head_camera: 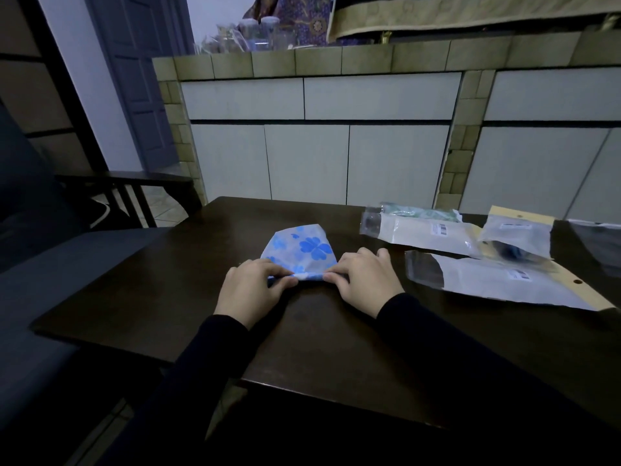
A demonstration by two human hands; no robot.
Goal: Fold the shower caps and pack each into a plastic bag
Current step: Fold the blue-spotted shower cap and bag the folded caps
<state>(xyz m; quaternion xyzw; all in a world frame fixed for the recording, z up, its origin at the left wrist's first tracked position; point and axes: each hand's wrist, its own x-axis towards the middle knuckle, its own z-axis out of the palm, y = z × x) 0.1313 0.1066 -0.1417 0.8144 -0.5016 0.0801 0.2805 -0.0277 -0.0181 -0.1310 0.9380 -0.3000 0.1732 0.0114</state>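
Observation:
A white shower cap with blue clover prints (302,248) lies flat on the dark wooden table (161,287), folded into a narrow fan shape. My left hand (250,287) pinches its near left corner. My right hand (364,277) pinches the near right corner, and the near edge is rolled up between the two hands. To the right lie plastic bags: an empty one nearest me (487,280), one behind it (423,232) with a green item at its far side, and a smaller one (517,238) on a yellow card.
Another clear bag (601,243) reaches the right edge of the table. A grey sofa (43,264) stands close on the left. A tiled counter with white cabinet doors (319,156) rises just behind the table.

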